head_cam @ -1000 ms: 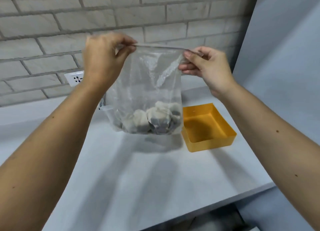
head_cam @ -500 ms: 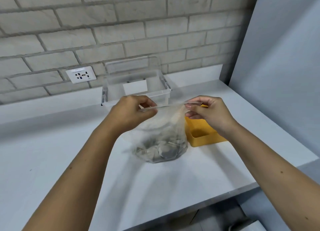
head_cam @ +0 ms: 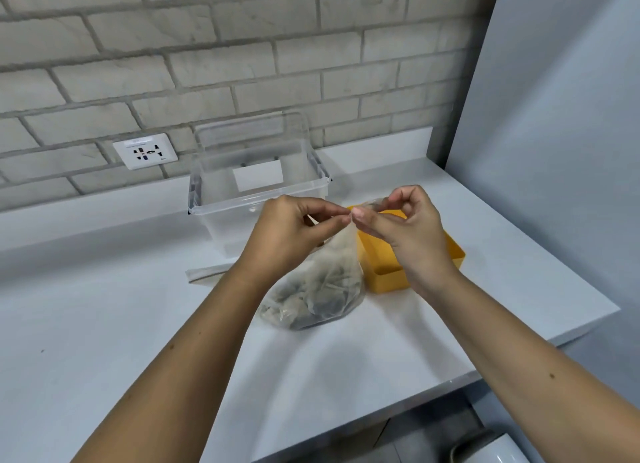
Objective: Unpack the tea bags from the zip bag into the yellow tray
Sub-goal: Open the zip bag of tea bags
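Both hands are working close together at the top of the zip bag (head_cam: 323,279), fingertips almost touching. Left hand (head_cam: 291,235) is pinching the bag's top edge between thumb and forefinger; right hand (head_cam: 410,235) is pinching the same edge from the other side, remaining fingers curled. Can't tell whether the zip is open or sealed, since the fingers are covering it. The bag is hanging down from the pinch, its bottom resting on the surface (head_cam: 104,324) just below the hands. Tea bags (head_cam: 308,305) are sitting bunched in the bag's bottom, all inside it. Yellow tray (head_cam: 388,284) is sitting under and just beyond the right hand, close beside the bag, partly hidden by the right wrist. A clear plastic container (head_cam: 256,188) is standing behind the left hand, a white label showing through its wall. A pale flat strip (head_cam: 207,273) is lying on the surface to the left of the left wrist; can't tell what it is. A wall socket (head_cam: 145,151) is sitting in the brick wall (head_cam: 311,46), further left and behind the hands.
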Demonstrator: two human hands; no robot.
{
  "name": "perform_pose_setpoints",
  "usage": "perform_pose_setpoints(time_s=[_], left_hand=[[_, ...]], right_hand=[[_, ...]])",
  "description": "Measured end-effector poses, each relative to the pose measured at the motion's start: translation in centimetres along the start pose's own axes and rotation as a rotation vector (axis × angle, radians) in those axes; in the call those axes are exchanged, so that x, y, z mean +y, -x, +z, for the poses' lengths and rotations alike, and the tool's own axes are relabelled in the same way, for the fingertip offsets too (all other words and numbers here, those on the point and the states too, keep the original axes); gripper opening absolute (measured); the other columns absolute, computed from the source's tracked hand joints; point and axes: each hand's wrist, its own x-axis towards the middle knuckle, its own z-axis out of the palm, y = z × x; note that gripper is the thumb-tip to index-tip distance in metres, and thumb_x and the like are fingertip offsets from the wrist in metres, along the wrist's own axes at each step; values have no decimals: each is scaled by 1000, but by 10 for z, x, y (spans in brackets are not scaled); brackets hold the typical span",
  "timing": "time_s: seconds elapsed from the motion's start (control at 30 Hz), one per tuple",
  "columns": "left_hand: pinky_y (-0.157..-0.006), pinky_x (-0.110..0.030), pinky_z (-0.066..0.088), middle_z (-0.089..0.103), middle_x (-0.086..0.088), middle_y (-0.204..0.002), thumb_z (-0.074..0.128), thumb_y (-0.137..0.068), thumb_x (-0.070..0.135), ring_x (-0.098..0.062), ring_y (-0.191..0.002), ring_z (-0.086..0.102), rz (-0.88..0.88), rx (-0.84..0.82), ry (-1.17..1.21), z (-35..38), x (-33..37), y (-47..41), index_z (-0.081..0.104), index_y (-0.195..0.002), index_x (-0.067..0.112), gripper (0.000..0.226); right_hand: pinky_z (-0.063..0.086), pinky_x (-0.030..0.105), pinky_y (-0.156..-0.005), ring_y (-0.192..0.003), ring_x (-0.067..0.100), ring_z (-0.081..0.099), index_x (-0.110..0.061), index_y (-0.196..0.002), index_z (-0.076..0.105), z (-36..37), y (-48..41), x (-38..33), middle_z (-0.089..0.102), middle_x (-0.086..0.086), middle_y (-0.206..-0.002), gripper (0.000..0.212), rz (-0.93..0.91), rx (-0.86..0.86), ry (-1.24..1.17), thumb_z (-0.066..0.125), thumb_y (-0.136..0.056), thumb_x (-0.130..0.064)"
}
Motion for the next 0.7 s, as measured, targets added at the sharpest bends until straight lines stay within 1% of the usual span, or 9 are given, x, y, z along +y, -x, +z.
perform_pose_setpoints(time_s=[0.07, 0.1, 0.17, 0.2, 0.27, 0.33, 0.43, 0.53, 0.7], left_hand=[[-50, -18, 46, 71, -2, -69, 76, -86, 24, -8, -52, 59, -49, 7, 59, 3, 1, 0, 81, -91, 20, 8], [-50, -21, 47, 72, -3, -72, 76, -86, 24, -9, -54, 60, -66, 9, 76, 4, 0, 1, 80, -90, 19, 7], [-51, -29, 52, 74, -2, -78, 78, -84, 27, -14, -59, 62, -88, 15, 92, 8, -1, 3, 80, -91, 21, 9], [-55, -33, 54, 75, 0, -82, 79, -84, 28, -19, -63, 63, -97, 24, 103, 9, -2, 4, 79, -93, 22, 11], [-60, -35, 57, 76, 3, -87, 80, -83, 28, -25, -73, 67, -110, 50, 127, 11, -2, 5, 79, -97, 22, 15], [-58, -31, 59, 77, 3, -86, 79, -83, 26, -22, -75, 70, -95, 64, 120, 11, -3, 5, 79, -98, 20, 16], [-56, -25, 58, 78, 2, -84, 78, -85, 23, -13, -77, 71, -78, 74, 129, 12, 0, 6, 80, -96, 18, 13], [-54, -26, 57, 77, 1, -80, 76, -86, 22, -13, -76, 72, -111, 103, 145, 14, 1, 7, 80, -95, 18, 11], [-56, -34, 60, 77, 1, -76, 78, -84, 25, -18, -72, 72, -87, 148, 116, 15, 3, 8, 80, -93, 17, 12]], right_hand=[[58, 40, -83, -81, 26, 71, -10, -88, 44, 3, 2, 1, 59, 16, -81, 39, 55, 29, -89, 79, -74, 0], [58, 40, -84, -80, 26, 71, -9, -87, 47, 4, 3, 2, 60, 17, -81, 35, 92, 30, -120, 78, -75, 0], [58, 39, -82, -81, 29, 71, -6, -86, 52, 6, 3, 5, 64, 26, -90, 26, 150, 22, -156, 76, -78, -1], [58, 38, -81, -82, 29, 71, -5, -88, 55, 6, 4, 6, 66, 28, -95, 22, 176, 15, -177, 75, -79, -2], [58, 35, -81, -81, 27, 72, 0, -95, 63, 6, 5, 6, 70, 23, -93, 17, 227, -13, -214, 73, -82, -5], [59, 33, -80, -80, 22, 72, 2, -97, 69, 7, 7, 6, 73, 16, -86, 16, 254, -36, -199, 71, -85, -8], [60, 31, -76, -75, 21, 72, 4, -97, 71, 9, 9, 7, 74, 14, -83, 19, 250, -37, -153, 69, -87, -12], [58, 26, -69, -72, 20, 71, 3, -97, 72, 13, 10, 8, 73, 14, -83, 19, 227, -25, -128, 69, -88, -13], [59, 28, -71, -73, 18, 71, 0, -97, 71, 16, 11, 11, 74, 12, -84, 18, 174, -7, -83, 67, -90, -15]])
